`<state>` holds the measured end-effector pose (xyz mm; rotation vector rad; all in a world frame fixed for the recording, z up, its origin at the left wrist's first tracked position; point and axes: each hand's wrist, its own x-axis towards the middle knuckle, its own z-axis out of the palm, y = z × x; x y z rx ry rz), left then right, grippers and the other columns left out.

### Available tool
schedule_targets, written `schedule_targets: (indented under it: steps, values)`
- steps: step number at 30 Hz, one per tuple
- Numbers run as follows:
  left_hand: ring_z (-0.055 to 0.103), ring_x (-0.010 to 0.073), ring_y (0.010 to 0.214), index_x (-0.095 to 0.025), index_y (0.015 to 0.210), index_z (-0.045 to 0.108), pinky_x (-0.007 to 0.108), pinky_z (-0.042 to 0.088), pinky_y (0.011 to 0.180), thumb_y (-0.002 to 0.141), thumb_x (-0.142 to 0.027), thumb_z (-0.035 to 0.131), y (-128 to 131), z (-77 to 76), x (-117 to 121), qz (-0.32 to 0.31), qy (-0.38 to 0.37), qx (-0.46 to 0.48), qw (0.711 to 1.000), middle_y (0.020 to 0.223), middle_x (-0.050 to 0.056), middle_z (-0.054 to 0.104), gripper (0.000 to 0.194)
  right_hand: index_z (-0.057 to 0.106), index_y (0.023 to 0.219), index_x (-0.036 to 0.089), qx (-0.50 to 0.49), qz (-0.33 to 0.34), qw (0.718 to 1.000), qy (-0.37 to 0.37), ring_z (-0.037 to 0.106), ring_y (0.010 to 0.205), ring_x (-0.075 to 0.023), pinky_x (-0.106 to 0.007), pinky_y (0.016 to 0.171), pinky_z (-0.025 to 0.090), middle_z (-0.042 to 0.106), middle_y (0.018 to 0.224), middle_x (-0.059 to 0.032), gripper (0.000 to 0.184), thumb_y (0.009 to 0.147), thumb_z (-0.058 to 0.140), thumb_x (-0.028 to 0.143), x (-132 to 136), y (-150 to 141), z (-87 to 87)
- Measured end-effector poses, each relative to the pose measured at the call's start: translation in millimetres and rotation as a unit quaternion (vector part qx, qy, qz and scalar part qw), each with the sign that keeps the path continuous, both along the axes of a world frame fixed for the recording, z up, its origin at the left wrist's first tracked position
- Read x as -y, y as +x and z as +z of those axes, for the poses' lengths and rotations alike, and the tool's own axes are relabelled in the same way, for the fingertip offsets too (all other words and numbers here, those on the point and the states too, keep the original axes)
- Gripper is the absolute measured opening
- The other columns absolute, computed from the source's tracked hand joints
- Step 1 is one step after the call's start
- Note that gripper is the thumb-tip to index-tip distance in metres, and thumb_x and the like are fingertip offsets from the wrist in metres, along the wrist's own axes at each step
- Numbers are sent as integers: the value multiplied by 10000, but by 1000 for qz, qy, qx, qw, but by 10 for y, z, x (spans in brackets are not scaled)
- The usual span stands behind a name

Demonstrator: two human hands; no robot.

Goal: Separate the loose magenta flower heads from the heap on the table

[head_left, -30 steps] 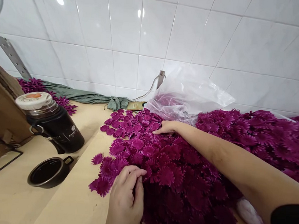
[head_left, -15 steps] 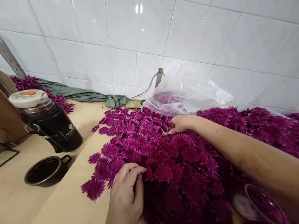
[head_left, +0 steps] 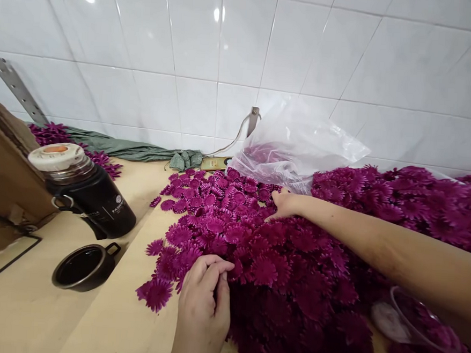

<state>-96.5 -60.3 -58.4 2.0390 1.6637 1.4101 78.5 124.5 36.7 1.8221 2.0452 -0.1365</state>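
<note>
Purple flower heads (head_left: 263, 270): one broad, loose heap, the smaller ones toward the wall. Clear bag (head_left: 305, 149): behind the heap, purple showing through. Extent: most visible pieces lie loose, overlapping; how many are finished or left cannot be told. Left hand (head_left: 205, 298): beside the heap's near edge, fingers curled, thumb drawn close; any held piece is hidden. Right hand (head_left: 285, 204): far side of the heap, near the bag, thumb and fingers parted, no piece visible between. Bench (head_left: 100, 317): pale, bearing a black bottle (head_left: 92, 196) and dark cup (head_left: 102, 269). Room: glossy white tiled wall (head_left: 244, 48), green cloth (head_left: 120, 148) along its foot, cardboard (head_left: 13, 182) at left.
</note>
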Motion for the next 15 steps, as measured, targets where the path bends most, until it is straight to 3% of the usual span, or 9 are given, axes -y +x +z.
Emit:
schedule_targets:
  steps: [4,8,11,15]
  values:
    - [595,155,854,-223,936,605,284,506,720,847,-134,447,7,8,-20,5,0,0,1000,921,42,599,202,359,1338,60,-24,-16,999,-18,497,1202,-329,-353,969,416,331,1409,-263,930,656,649,621,-17,51,-6]
    - [600,161,824,-221,886,613,296,505,713,838,-131,442,27,35,-33,18,17,-6,1000,881,38,606,200,365,1343,56,-60,-9,998,-18,444,1259,-302,-335,1003,392,399,1399,-225,851,741,548,629,-95,12,13]
    - [602,167,811,-215,865,612,303,506,710,833,-127,436,17,27,-39,29,24,-9,999,861,40,607,199,434,1314,111,-89,9,996,-18,493,1221,-265,-302,993,408,484,1365,-155,736,780,508,612,-123,-16,86]
    - [599,163,838,-224,923,604,289,510,716,837,-133,447,-11,-14,-45,14,10,-22,1000,899,38,598,202,467,1289,116,-102,25,994,11,554,1154,-256,-309,954,443,530,1323,-155,654,819,483,570,-74,107,204]
